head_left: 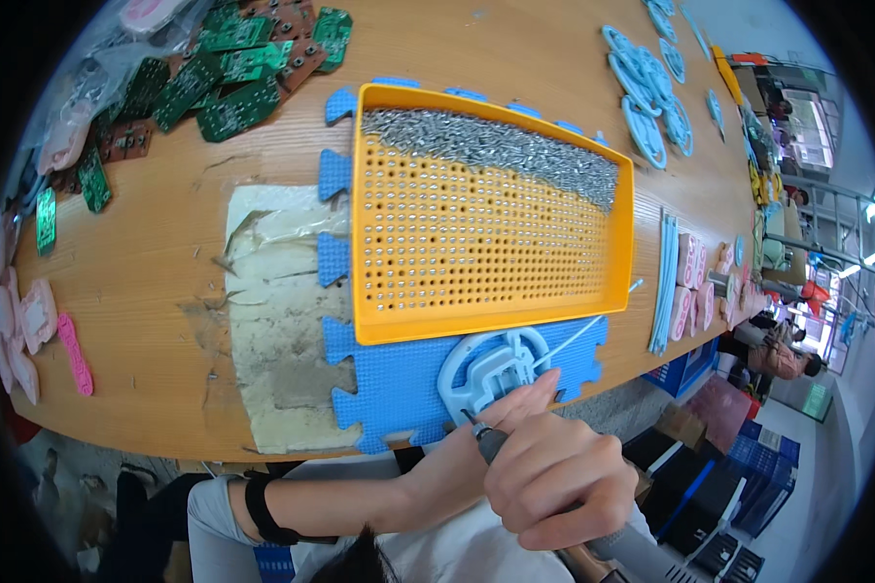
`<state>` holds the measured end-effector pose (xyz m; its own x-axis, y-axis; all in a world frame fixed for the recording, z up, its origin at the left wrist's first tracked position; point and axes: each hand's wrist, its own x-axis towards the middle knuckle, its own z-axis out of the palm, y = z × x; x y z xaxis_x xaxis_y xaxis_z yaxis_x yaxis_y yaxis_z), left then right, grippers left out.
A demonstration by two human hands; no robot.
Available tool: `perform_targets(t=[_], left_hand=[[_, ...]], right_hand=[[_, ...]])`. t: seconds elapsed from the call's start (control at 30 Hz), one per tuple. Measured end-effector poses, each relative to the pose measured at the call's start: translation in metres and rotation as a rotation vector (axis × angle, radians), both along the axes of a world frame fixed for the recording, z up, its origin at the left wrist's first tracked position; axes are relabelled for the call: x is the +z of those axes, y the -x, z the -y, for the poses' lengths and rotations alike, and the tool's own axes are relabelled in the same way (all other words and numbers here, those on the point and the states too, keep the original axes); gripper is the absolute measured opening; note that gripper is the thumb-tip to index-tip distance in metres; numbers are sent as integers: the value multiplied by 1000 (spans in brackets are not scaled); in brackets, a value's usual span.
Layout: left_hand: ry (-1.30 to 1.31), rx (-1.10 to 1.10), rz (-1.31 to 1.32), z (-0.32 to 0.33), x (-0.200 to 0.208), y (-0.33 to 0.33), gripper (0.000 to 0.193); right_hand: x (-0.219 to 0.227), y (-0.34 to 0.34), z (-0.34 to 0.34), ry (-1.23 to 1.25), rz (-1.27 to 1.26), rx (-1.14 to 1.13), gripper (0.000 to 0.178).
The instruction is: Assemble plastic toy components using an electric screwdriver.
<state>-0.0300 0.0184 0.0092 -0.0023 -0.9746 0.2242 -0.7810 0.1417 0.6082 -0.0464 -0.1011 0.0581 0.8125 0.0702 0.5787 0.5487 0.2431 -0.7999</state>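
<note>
- Right hand (559, 476): fingers closed around a dark grey screwdriver (492, 443), whose tip points toward the near edge of the light-blue plastic part; contact between tip and part cannot be confirmed.
- Left hand (523, 400): lies against the near right side of the light-blue plastic part (491, 374), fingers extended; partly covered by the right hand, so its grip cannot be determined.
- The two hands overlap in view; whether they touch cannot be told.
- The part has a curved outer frame and sits over the blue foam mat (399, 387), just in front of the yellow tray (491, 324).
- A thin light-blue rod (572, 340) slants from beside the part toward the tray's near right corner.
- Tray: perforated bed, with loose metal screws (486, 146) heaped along the far side.
- Green circuit boards (233, 107) lie at far left; light-blue rings (642, 92) lie at far right.
</note>
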Motion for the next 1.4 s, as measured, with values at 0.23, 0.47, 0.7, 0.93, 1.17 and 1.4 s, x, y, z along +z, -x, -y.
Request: perform_targets(t=[0.23,0.47,0.7,0.93,1.17,1.4], left_hand=[[-51,-10,274,4,5,-7,51],[-133,-101,324,9,11,-7,48],[-141,-81,343,12,12,-7,46],[-143,-68,292,13,12,-6,48],[-162,-70,315,11,12,-7,48],[-131,-42,322,12,14,-5,46]], right_hand=[[15,-11,15,-83,26,72,14],[49,11,72,145,19,-407,49],[8,-2,99,203,81,-638,76],[0,-3,107,204,29,-625,80],[-7,-5,103,209,55,-638,82],[-5,-5,101,204,21,-646,80]])
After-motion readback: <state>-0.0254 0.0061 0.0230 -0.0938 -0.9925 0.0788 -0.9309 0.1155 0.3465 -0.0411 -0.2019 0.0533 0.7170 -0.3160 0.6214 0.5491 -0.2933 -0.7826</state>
